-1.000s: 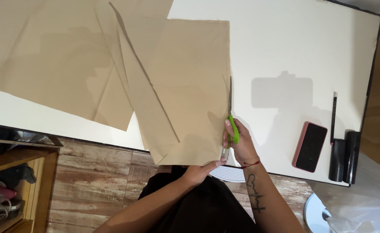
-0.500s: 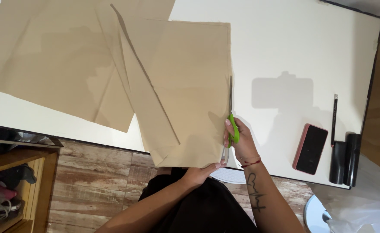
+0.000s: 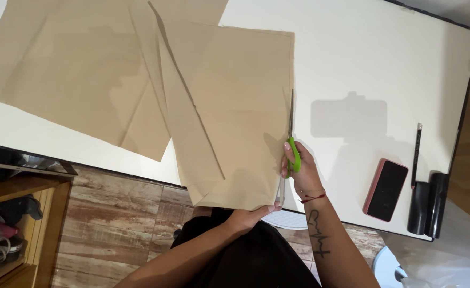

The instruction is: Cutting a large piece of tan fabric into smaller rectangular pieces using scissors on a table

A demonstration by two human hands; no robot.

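My right hand grips green-handled scissors, whose blades point away from me along the right edge of a folded sheet of brown paper. A thin cut strip hangs at that edge near the handles. My left hand pinches the near bottom edge of the same sheet, which overhangs the white table. More brown paper lies spread flat to the left, partly under the folded sheet.
A phone in a pink case, a pencil and a black cylinder-shaped object lie at the table's right end. A wooden shelf with cables stands low on the left, above a plank floor.
The scissors and my right hand have crept a little farther up along the paper's right edge. My left hand keeps its hold on the bottom edge.
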